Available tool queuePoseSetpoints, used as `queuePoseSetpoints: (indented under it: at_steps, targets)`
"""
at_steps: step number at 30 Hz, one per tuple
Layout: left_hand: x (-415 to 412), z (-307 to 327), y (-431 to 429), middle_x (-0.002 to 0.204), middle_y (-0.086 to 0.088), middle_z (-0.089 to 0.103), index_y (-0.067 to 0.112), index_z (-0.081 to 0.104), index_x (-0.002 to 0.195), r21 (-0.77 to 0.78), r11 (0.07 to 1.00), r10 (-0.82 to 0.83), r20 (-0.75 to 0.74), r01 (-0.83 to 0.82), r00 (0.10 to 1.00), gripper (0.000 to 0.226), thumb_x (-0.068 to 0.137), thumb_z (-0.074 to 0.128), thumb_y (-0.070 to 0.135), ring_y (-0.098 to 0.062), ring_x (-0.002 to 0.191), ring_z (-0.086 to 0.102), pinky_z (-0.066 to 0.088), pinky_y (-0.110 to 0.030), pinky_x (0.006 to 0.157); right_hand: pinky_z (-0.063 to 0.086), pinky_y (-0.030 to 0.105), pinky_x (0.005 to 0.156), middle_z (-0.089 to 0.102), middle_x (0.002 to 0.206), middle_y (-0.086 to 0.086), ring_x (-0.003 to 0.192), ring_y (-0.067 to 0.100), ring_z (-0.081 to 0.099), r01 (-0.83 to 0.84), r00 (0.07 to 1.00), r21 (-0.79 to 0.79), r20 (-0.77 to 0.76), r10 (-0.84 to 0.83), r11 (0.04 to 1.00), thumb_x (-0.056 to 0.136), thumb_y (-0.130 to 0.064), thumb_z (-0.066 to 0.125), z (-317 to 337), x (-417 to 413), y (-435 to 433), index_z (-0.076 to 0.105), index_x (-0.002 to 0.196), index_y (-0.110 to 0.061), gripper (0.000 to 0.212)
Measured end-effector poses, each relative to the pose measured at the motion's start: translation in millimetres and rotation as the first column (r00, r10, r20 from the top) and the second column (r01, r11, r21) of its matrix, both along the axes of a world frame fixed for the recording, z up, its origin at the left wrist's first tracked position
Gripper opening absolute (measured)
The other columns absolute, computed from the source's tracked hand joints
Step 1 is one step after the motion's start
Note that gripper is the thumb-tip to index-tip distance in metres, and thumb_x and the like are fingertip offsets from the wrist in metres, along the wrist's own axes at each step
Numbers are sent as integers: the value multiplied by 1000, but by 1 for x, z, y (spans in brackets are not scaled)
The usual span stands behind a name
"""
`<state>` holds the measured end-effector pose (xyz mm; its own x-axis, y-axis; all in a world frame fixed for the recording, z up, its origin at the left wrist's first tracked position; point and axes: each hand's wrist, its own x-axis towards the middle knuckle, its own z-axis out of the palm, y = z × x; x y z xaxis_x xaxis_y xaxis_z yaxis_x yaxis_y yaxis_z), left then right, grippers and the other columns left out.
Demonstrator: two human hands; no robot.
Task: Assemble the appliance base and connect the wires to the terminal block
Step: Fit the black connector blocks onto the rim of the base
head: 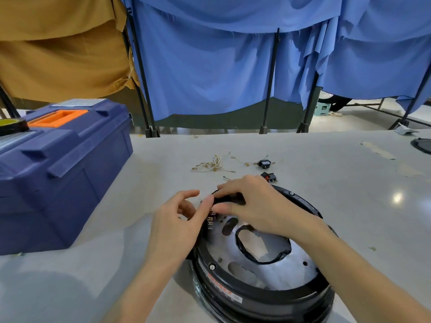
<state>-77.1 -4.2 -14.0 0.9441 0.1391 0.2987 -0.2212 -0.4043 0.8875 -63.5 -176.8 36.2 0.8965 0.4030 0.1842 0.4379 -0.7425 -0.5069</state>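
The round black appliance base (263, 297) lies on the grey table, its silver inner plate (275, 273) with cut-outs facing up. Both hands meet at its far left rim. My right hand (254, 206) pinches a small black part (229, 198) on the rim. My left hand (184, 217) touches the same part with thumb and forefinger, the other fingers spread. Terminal tabs (211, 221) show just below the fingers. Loose white wires with brass lugs (213, 165) lie further back. A black socket part (265, 163) and a red rocker switch (269, 177) lie behind my right hand.
A large blue toolbox (60, 169) with an orange handle stands at the left, a tape roll (12, 125) on its lid. Blue and tan curtains on black stands (268, 89) close off the table's far edge. A dark object (422, 145) sits at the right edge.
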Motion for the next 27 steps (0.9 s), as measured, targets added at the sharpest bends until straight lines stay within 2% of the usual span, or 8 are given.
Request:
queuePoseSetpoints:
  at_steps: [2, 4, 8, 14, 16, 20, 23, 27]
  targets:
    - [2, -5, 0, 88, 11, 64, 39, 71, 91, 17, 1000, -11, 0, 11, 1000, 15, 77, 76, 42, 5, 70, 57, 40, -15, 63, 45, 19, 89, 72, 112, -7, 105, 7, 63, 107, 990, 79, 79, -113, 991, 92, -33, 65, 6, 10, -15, 73, 114, -20, 27]
    - [4, -8, 1, 96, 17, 68, 38, 73, 91, -57, 997, -61, -27, 60, 998, 15, 80, 77, 28, 7, 84, 62, 44, -19, 75, 40, 12, 78, 74, 105, -5, 96, 7, 64, 226, 964, 126, 113, -240, 966, 93, -25, 65, 11, 27, -36, 74, 110, -16, 22]
    - [4, -13, -4, 93, 10, 76, 31, 77, 92, -312, 939, -177, -85, 143, 981, 17, 82, 74, 17, -7, 94, 70, 52, -32, 90, 38, 19, 84, 71, 116, 7, 101, 15, 61, 399, 917, 87, -15, -399, 913, 95, -12, 60, 4, 67, -78, 71, 115, -8, 23]
    - [4, -19, -2, 96, 4, 77, 33, 78, 94, -391, 905, -210, -65, 169, 975, 19, 87, 69, 17, -13, 96, 71, 53, -36, 89, 35, 25, 104, 54, 141, 5, 130, 25, 49, 334, 928, -137, -125, -351, 932, 92, -13, 63, -29, 105, -92, 61, 132, -13, 40]
    - [3, -19, -3, 96, 2, 77, 30, 78, 95, -410, 896, -215, -67, 170, 974, 19, 87, 68, 17, -14, 96, 71, 53, -38, 90, 39, 37, 105, 61, 133, 3, 125, 28, 52, 332, 928, -273, -73, -364, 903, 93, -18, 61, -36, 114, -92, 62, 131, -19, 38]
    - [3, -21, -3, 96, 2, 76, 26, 78, 99, -416, 893, -214, -63, 170, 975, 17, 88, 67, 17, -14, 95, 71, 54, -39, 90, 31, 40, 90, 66, 112, 2, 114, 28, 50, 333, 940, -466, 98, -327, 820, 90, -27, 63, -37, 123, -89, 70, 112, -24, 23]
    - [4, -21, -4, 97, 1, 76, 25, 77, 99, -421, 890, -216, -52, 175, 975, 17, 89, 67, 16, -15, 96, 71, 54, -41, 92, 30, 38, 88, 65, 108, 3, 114, 27, 47, 331, 943, -484, 128, -309, 810, 89, -30, 65, -38, 126, -87, 68, 111, -20, 24]
    - [4, -21, -3, 96, 1, 76, 28, 78, 96, -419, 892, -214, -58, 171, 975, 18, 89, 67, 16, -17, 96, 70, 53, -44, 93, 36, 38, 90, 60, 101, 4, 112, 30, 50, 347, 938, -347, 111, -329, 872, 87, -30, 68, -33, 119, -84, 67, 106, -20, 21]
